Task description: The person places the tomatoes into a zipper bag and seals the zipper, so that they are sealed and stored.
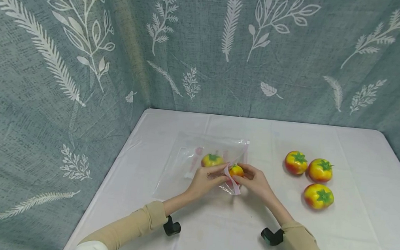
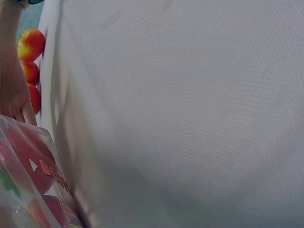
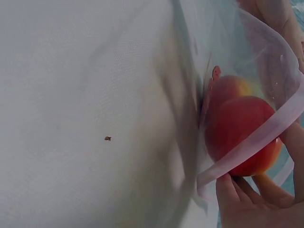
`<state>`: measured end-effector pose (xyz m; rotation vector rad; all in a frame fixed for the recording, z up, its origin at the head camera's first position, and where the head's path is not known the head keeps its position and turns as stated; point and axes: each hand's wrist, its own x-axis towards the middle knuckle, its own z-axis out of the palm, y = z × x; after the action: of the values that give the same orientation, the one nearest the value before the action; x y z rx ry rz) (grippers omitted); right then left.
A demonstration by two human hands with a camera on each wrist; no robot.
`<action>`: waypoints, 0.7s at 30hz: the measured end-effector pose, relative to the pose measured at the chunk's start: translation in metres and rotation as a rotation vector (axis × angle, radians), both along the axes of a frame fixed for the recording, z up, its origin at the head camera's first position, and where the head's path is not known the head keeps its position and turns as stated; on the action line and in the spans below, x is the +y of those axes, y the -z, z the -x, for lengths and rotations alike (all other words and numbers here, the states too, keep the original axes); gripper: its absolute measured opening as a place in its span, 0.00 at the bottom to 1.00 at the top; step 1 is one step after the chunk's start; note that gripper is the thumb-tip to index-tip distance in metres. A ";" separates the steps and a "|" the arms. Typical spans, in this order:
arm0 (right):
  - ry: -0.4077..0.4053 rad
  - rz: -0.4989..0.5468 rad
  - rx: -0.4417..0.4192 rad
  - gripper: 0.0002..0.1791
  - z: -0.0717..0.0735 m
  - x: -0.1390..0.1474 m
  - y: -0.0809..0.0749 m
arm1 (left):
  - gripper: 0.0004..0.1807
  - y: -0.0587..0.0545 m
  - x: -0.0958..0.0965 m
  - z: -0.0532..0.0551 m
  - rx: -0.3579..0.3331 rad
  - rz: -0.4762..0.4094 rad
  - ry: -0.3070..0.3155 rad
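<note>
A clear zip bag (image 1: 178, 167) lies on the table, its pink-edged mouth facing right. Inside it rests one red-yellow tomato (image 1: 212, 160) with a green leafy top. My left hand (image 1: 204, 179) pinches the bag's edge at the mouth, holding it apart. My right hand (image 1: 257, 181) grips a second tomato (image 1: 236, 170), which sits in the bag's opening. From the right wrist view, this redder tomato (image 3: 237, 128) is partly behind the bag's pink lip (image 3: 256, 145), with the right fingers against its underside. Some left fingertips are hidden by plastic.
Three more tomatoes stand on the table to the right: one at the back (image 1: 296, 162), one beside it (image 1: 320, 170) and one nearer (image 1: 318, 196). A white cloth covers the table (image 1: 211, 237). A patterned blue-green curtain (image 1: 207, 42) hangs behind and to the left.
</note>
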<state>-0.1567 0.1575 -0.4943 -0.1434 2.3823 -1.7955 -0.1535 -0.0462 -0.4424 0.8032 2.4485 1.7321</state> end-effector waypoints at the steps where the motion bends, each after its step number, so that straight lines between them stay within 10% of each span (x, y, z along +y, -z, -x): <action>1: -0.003 0.001 0.000 0.31 0.001 0.000 0.000 | 0.21 0.000 0.000 0.000 -0.002 -0.001 0.001; 21: -0.089 -0.034 -0.004 0.30 0.016 -0.008 0.001 | 0.21 0.000 0.001 0.001 -0.001 -0.026 0.014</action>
<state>-0.1727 0.1498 -0.4956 -0.2375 2.3633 -1.7137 -0.1544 -0.0449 -0.4425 0.8193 2.4186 1.7629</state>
